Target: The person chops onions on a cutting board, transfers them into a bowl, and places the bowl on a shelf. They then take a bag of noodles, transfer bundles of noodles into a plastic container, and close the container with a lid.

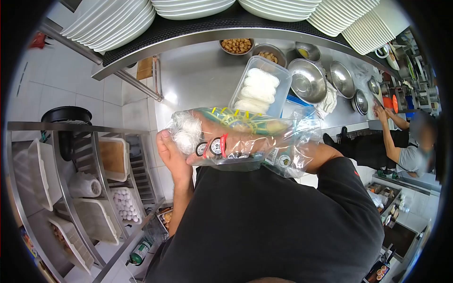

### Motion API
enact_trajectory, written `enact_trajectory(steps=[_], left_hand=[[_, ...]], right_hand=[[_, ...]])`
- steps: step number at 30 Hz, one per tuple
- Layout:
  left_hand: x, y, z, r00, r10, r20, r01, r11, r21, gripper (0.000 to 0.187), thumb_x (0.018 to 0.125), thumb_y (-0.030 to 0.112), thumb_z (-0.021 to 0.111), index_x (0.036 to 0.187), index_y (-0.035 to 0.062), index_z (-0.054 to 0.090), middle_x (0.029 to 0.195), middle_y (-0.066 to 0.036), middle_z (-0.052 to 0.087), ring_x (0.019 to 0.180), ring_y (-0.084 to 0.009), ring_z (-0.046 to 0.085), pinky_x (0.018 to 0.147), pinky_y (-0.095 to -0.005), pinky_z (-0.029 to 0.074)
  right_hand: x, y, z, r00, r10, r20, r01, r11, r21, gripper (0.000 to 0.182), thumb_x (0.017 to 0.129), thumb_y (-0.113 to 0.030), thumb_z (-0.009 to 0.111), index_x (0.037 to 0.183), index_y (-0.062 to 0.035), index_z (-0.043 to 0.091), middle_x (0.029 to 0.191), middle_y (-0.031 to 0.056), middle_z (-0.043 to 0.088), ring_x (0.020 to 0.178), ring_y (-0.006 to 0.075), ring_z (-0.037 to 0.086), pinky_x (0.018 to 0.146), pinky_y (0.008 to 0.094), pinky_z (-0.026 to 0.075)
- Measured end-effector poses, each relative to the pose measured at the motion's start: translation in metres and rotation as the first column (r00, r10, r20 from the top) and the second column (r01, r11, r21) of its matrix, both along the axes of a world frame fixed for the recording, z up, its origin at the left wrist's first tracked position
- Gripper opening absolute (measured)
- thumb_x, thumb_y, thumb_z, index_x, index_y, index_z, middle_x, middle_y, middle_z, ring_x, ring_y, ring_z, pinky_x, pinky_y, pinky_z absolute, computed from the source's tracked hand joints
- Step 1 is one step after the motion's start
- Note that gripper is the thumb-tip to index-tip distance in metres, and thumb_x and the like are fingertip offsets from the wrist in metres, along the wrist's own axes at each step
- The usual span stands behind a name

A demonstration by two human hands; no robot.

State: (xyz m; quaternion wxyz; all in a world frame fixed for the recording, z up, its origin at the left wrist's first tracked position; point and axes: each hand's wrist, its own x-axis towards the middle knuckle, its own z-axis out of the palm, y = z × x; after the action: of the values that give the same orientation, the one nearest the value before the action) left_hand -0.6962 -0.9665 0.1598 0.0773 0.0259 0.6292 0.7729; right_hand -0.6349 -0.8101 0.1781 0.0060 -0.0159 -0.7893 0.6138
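Note:
A clear printed plastic bag (pixel 245 137) with green, yellow and red markings stretches across my front. At its left end lie whitish bundles of thin noodles (pixel 185 131). My left hand (pixel 171 153) is wrapped round that end of the bag from outside. Through the bag's right end goes my right forearm, and my right hand (pixel 207 129) is inside, its fingers at the noodle bundles, partly hidden by print and glare. Just beyond the bag, a clear plastic tub (pixel 282 82) holds several white bundles (pixel 259 87) on the steel table (pixel 193 75).
Metal bowls (pixel 307 81), a bowl of brown pieces (pixel 237 45) and a white cloth (pixel 326 100) lie on the table. Stacked plates (pixel 278 8) fill the shelf above. A rack with trays (pixel 113 158) stands left. At right a co-worker (pixel 401 141) works at a board.

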Motion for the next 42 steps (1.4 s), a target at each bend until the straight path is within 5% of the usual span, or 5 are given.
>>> enact_trajectory(steps=[14,18,22,33,42], left_hand=[[-0.065,-0.046,-0.012,0.977,0.064,-0.204,-0.127,0.941,-0.314,0.04,0.114,0.033,0.052,0.09,0.0018,0.061,0.081,0.003,0.056,0.078,-0.0077,0.046,0.072,-0.0254,0.042],[-0.068,-0.056,-0.018,0.993,0.072,-0.093,-0.094,0.962,-0.257,0.037,0.113,0.032,0.055,0.093,0.0015,0.065,0.084,0.004,0.06,0.079,-0.006,0.048,0.073,-0.0245,0.043],[-0.081,-0.073,-0.038,0.993,0.107,0.041,-0.096,0.974,-0.204,0.036,0.111,0.036,0.059,0.095,0.0043,0.068,0.087,0.003,0.064,0.08,-0.0066,0.053,0.074,-0.0251,0.046],[-0.114,-0.164,-0.056,0.92,0.144,0.364,-0.196,0.974,0.111,0.044,0.105,0.034,0.064,0.13,-0.0011,0.066,0.129,-0.016,0.068,0.115,-0.0286,0.067,0.098,-0.0418,0.056],[-0.154,-0.312,0.016,0.871,0.282,-0.402,-0.403,0.878,-0.258,0.015,0.1,0.003,0.064,0.114,-0.0024,0.066,0.121,-0.009,0.068,0.102,-0.0206,0.066,0.096,-0.0381,0.055]], right_hand=[[0.006,0.035,0.059,0.988,0.008,0.156,-0.026,0.994,0.11,0.083,0.079,-0.034,0.089,0.146,-0.0011,0.052,0.129,0.0188,0.066,0.123,0.0309,0.063,0.107,0.0392,0.049],[0.017,0.047,0.068,0.973,0.066,0.221,0.027,0.919,-0.394,0.082,0.08,-0.04,0.088,0.143,-0.0002,0.056,0.134,0.017,0.066,0.127,0.0265,0.062,0.109,0.0355,0.047],[0.01,0.085,0.078,0.892,0.179,0.414,-0.195,0.981,-0.004,0.076,0.086,-0.046,0.084,0.14,0.0021,0.06,0.131,0.0168,0.068,0.124,0.0247,0.062,0.107,0.0353,0.047],[0.039,0.131,0.086,0.944,-0.289,0.162,0.33,0.773,-0.542,0.071,0.092,-0.03,0.077,0.148,0.0048,0.049,0.134,0.0126,0.064,0.124,0.022,0.062,0.109,0.0366,0.049],[0.068,0.167,0.081,0.862,-0.413,0.294,0.266,0.862,0.431,0.096,0.073,-0.042,0.085,0.146,0.0097,0.048,0.125,0.0261,0.068,0.117,0.0296,0.067,0.105,0.0362,0.05]])
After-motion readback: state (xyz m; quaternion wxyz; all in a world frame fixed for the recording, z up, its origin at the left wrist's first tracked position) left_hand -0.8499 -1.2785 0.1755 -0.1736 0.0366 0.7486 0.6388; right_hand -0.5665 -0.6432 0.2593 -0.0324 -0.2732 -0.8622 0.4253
